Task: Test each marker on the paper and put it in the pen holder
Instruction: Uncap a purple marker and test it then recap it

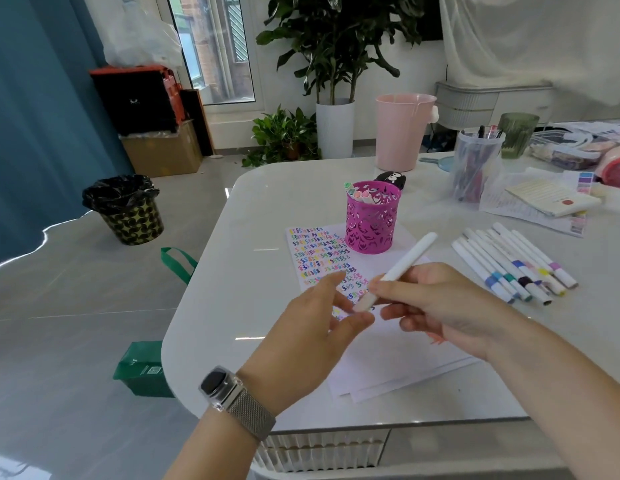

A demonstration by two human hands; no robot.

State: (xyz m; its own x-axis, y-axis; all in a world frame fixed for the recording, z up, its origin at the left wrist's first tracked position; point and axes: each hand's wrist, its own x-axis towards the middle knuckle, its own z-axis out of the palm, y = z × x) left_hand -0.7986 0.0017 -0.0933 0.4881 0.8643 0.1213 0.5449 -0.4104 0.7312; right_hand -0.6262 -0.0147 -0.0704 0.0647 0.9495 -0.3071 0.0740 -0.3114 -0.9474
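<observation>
My right hand point(436, 306) grips a white marker point(407, 259) that slants up to the right above the paper point(388, 355). The marker's capped lower end point(364, 303) sits between the thumb and fingers of my left hand point(315, 327), which reaches in from the left, fingers relaxed; I cannot tell whether they pinch the cap. The paper bears rows of coloured squiggles point(319, 254). A pink cut-out pen holder point(370, 220) stands on the paper's far edge with several markers point(357, 195) in it. To the right lies a row of several white markers point(512, 268) with coloured caps.
A pink bucket point(403, 133), a clear cup of pens point(474, 164), a green glass point(518, 135) and papers point(543, 199) crowd the table's far right. The table's rounded left edge point(197, 271) drops to the floor, where a bin point(128, 211) and a green bag point(142, 368) stand.
</observation>
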